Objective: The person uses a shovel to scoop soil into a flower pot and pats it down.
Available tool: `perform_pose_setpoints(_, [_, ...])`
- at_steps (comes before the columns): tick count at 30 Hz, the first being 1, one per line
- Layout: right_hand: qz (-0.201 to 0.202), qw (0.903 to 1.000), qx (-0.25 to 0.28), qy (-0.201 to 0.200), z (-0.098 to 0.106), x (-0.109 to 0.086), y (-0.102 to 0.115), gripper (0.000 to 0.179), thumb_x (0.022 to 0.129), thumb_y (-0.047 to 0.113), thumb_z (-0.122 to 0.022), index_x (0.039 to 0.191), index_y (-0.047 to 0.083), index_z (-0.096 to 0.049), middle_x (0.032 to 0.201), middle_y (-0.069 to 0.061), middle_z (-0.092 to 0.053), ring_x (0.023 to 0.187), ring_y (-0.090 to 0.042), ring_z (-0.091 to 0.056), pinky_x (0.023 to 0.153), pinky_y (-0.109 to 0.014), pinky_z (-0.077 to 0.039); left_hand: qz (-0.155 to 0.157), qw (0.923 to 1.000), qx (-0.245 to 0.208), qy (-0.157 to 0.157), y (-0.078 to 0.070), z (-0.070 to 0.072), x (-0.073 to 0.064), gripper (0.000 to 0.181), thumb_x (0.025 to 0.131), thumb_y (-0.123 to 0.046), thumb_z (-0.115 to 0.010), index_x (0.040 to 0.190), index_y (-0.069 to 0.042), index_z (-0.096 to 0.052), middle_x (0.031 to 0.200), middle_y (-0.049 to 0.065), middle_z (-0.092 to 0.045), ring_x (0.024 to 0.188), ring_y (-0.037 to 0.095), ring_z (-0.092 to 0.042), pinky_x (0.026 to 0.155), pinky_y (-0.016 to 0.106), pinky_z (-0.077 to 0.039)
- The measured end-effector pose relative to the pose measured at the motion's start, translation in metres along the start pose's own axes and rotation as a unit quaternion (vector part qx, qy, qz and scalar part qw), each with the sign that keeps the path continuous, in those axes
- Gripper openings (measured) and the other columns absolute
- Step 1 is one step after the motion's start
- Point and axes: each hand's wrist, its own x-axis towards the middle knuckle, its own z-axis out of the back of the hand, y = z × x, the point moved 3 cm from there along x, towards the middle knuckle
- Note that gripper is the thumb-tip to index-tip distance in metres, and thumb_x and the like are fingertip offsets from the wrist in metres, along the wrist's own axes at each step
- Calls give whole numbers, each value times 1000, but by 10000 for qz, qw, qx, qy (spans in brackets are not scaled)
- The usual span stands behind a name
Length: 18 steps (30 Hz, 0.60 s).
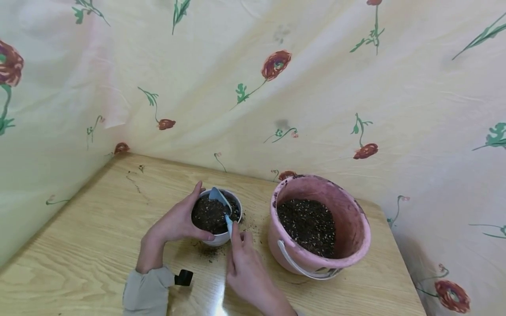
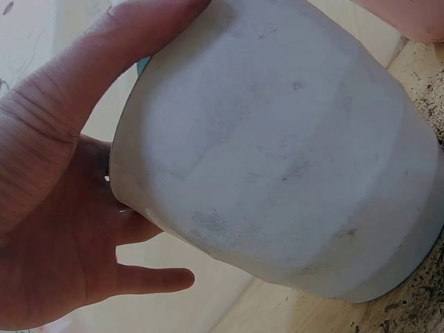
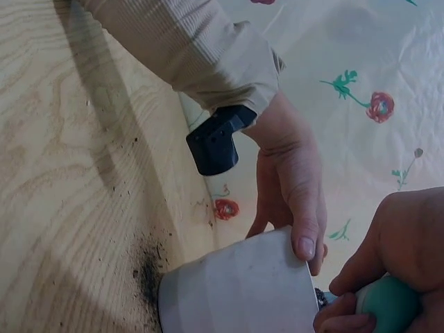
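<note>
A white flowerpot (image 1: 217, 240) full of dark soil (image 1: 207, 216) stands on the wooden table. My left hand (image 1: 179, 221) holds it by the rim, thumb on the near side and fingers round the far side. Its ribbed, smudged wall fills much of the left wrist view. In my right hand (image 1: 249, 267) is a small trowel, gripped by its teal handle (image 3: 390, 305). The light blue trowel blade (image 1: 219, 198) lies over the soil inside the pot, near the far rim. To the right, a pink bucket (image 1: 349, 219) holds more dark soil with pale specks.
Spilled soil (image 3: 147, 277) lies around the pot's base on the table (image 1: 91, 237). A white handle (image 1: 290, 261) hangs down the bucket's near side. Flower-patterned sheeting (image 1: 221, 79) encloses the table at the back and sides. A black camera mount (image 1: 183, 277) sticks out from the left sleeve.
</note>
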Motion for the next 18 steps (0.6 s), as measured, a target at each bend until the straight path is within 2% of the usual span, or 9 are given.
perform_pose_setpoints(3, [-160, 9997, -172, -80, 3, 0, -2, 94, 73, -12, -62, 152, -5, -12, 122, -25, -45, 78, -17, -55, 72, -28, -54, -14, 10000, 11, 3, 0, 0, 0, 146, 50, -46, -93, 156, -14, 1, 158, 11, -22, 138, 33, -32, 112, 52, -27])
perform_pose_setpoints(5, [-220, 9993, -278, -150, 4, 1, -3, 94, 72, -12, -62, 151, -5, -13, 124, -26, -45, 76, -17, -55, 70, -27, -54, 2, 10000, 26, 0, 0, 0, 0, 145, 50, -46, -93, 156, -14, 1, 158, 10, -22, 139, 33, -32, 112, 52, -27])
perform_pose_setpoints(9, [-108, 9975, -548, -423, 5, 1, -4, 93, 71, -11, -63, 151, -6, -16, 122, -27, -45, 62, -13, -50, 54, -22, -48, 15, 10000, 29, 2, 0, 0, 1, 146, 50, -47, -93, 156, -14, 1, 159, 10, -21, 139, 33, -31, 112, 52, -26])
perform_pose_setpoints(14, [-42, 9885, -1225, -885, 5, 1, -5, 97, 66, -10, -68, 150, -5, -19, 118, -27, -45, 53, -12, -47, 44, -17, -39, 16, 10000, -8, 19, 0, 0, 0, 145, 50, -47, -93, 156, -13, 1, 159, 10, -20, 140, 32, -29, 113, 52, -26])
perform_pose_setpoints(18, [40, 9807, -1522, -1229, 6, 2, -6, 100, 62, -9, -69, 150, -2, -22, 117, -25, -46, 55, -15, -49, 44, -19, -40, -18, 10000, -11, 11, 0, 0, 0, 145, 51, -47, -93, 156, -12, 0, 159, 10, -21, 140, 32, -30, 112, 52, -26])
